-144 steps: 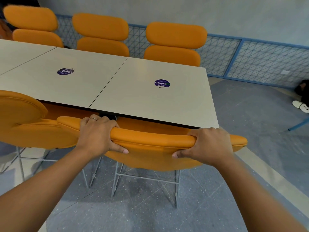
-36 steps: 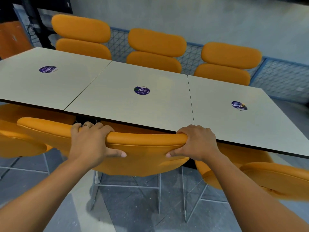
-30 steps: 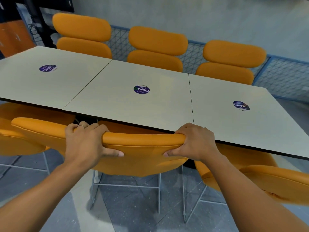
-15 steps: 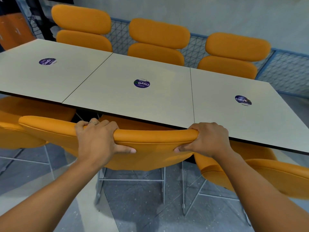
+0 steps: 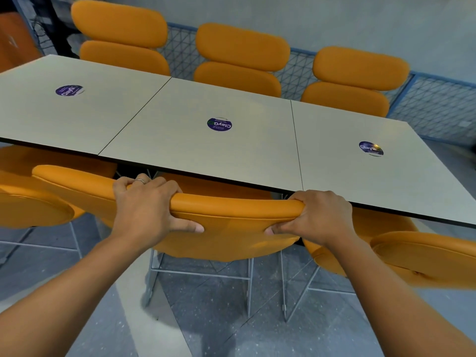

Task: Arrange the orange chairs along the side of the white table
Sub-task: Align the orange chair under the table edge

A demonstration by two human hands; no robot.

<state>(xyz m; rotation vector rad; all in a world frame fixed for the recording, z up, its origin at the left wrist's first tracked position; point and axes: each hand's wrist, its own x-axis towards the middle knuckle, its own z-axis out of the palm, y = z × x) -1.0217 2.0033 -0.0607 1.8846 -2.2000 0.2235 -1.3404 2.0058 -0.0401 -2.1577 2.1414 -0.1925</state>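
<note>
Both hands grip the held orange chair [image 5: 231, 228] by the top edge of its backrest. Left hand [image 5: 144, 210]: fingers curled over the far side, thumb on the near face, ring [image 5: 139, 180] on one finger. Right hand [image 5: 319, 217]: clamped the same way on the backrest's right end.

The held chair stands between the hands, its seat tucked under the near edge of the white table [image 5: 206, 155]. Its metal legs [image 5: 248, 284] rest on the grey speckled floor [image 5: 206, 325] below the hands.

Left of the left hand, a second orange chair [image 5: 33, 210] sits at the same table edge, just beside the held one. Right of the right hand, a third orange chair [image 5: 425, 256] sits likewise.

Beyond the hands the table top runs in three panels, each with a round purple sticker. The middle sticker [image 5: 219, 124] lies ahead, between the hands.

Past the far edge three more orange chairs stand in a row: far left chair [image 5: 121, 24], far middle chair [image 5: 242, 45], far right chair [image 5: 360, 68]. Behind them is a blue-framed mesh railing [image 5: 438, 106].
</note>
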